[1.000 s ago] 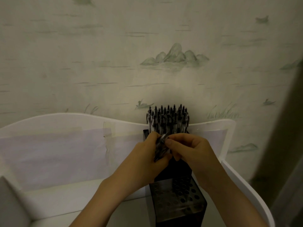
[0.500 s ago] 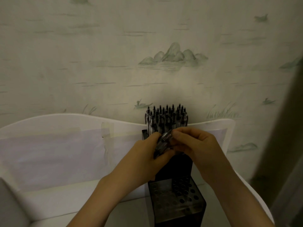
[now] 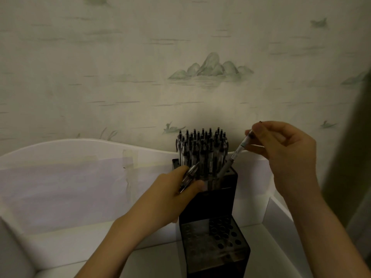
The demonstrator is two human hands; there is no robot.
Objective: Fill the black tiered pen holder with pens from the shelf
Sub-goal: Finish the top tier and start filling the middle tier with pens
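Note:
The black tiered pen holder (image 3: 215, 199) stands on the white shelf, its rear upper tier packed with several upright pens (image 3: 201, 149). Its front lower tier (image 3: 214, 239) shows open holes. My left hand (image 3: 176, 195) grips a small bunch of pens (image 3: 189, 174) against the holder's left side. My right hand (image 3: 285, 155) pinches a single pen (image 3: 233, 155) by its top end. That pen slants down to the left, its tip at the right edge of the upper tier.
A white shelf (image 3: 66, 251) with a curved back panel (image 3: 80, 157) and a raised right side wall (image 3: 281, 215) surrounds the holder. Patterned wallpaper (image 3: 180, 57) rises behind. A dark curtain-like edge (image 3: 359, 137) runs down the right.
My right hand has drawn one pen out of the bunch and moved up and right with it. The pen's tip now points down at the upper tier. My left hand stays put.

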